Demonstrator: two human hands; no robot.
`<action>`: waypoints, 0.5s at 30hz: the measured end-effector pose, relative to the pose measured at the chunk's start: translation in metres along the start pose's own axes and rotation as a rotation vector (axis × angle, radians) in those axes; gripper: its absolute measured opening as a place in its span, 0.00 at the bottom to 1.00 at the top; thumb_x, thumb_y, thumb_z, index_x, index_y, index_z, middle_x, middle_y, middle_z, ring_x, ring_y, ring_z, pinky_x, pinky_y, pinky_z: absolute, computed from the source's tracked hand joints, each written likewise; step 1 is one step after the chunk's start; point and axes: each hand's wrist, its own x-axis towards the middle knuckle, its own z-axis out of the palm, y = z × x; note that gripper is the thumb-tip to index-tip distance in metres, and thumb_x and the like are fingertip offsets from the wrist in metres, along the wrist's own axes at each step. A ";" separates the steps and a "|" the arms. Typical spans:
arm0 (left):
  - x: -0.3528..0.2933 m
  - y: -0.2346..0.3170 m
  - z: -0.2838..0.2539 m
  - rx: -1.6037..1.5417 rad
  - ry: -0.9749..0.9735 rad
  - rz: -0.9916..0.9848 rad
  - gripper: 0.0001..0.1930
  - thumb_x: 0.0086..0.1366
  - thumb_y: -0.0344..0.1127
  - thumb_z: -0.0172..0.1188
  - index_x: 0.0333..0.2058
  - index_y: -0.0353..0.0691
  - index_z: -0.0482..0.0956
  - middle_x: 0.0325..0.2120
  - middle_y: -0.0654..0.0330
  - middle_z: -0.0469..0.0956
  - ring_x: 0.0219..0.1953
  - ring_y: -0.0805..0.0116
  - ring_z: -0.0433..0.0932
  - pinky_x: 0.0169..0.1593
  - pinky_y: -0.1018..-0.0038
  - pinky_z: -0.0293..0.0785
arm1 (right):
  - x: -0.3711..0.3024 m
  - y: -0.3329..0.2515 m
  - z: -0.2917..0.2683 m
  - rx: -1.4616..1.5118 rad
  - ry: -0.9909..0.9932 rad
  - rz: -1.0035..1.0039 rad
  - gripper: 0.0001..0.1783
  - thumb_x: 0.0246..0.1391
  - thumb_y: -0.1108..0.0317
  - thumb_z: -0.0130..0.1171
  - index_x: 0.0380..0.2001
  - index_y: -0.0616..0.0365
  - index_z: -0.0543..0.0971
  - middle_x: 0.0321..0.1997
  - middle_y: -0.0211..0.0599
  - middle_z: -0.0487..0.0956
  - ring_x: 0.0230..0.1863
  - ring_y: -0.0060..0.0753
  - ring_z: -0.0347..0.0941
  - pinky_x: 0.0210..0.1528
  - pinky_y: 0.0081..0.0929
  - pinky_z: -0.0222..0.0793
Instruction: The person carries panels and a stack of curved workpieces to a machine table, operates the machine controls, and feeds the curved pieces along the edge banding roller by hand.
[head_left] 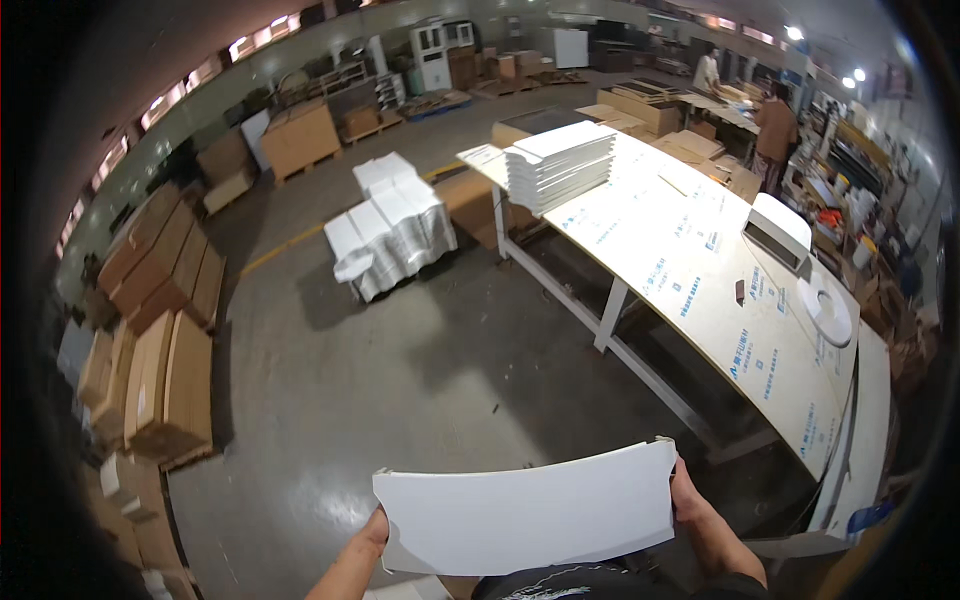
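I hold a wide white panel (530, 510) level in front of my body, low in the picture. My left hand (377, 527) grips its left end and my right hand (685, 492) grips its right end. The fingers of both hands are mostly hidden behind the ends. Whether it is one panel or several together, I cannot tell. A pile of similar white panels (562, 170) lies on the far left part of the worktable (640, 225). Another low stack of white pieces (390, 225) sits on the floor ahead, left of the table.
On the table are a white device with a slot (778, 232), a roll of white tape (826, 312) and a small brown piece (740, 291). Cartons (170, 385) stack up along the left. Two people (775, 130) stand near benches at the far right. Grey floor (400, 370) lies ahead.
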 end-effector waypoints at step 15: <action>0.324 0.269 0.105 0.055 -0.063 0.009 0.36 0.71 0.62 0.40 0.65 0.38 0.60 0.60 0.54 0.68 0.60 0.59 0.69 0.62 0.64 0.65 | 0.385 -0.233 0.004 -0.115 0.092 -0.069 0.43 0.66 0.33 0.19 0.62 0.54 0.69 0.61 0.41 0.73 0.63 0.39 0.66 0.65 0.37 0.60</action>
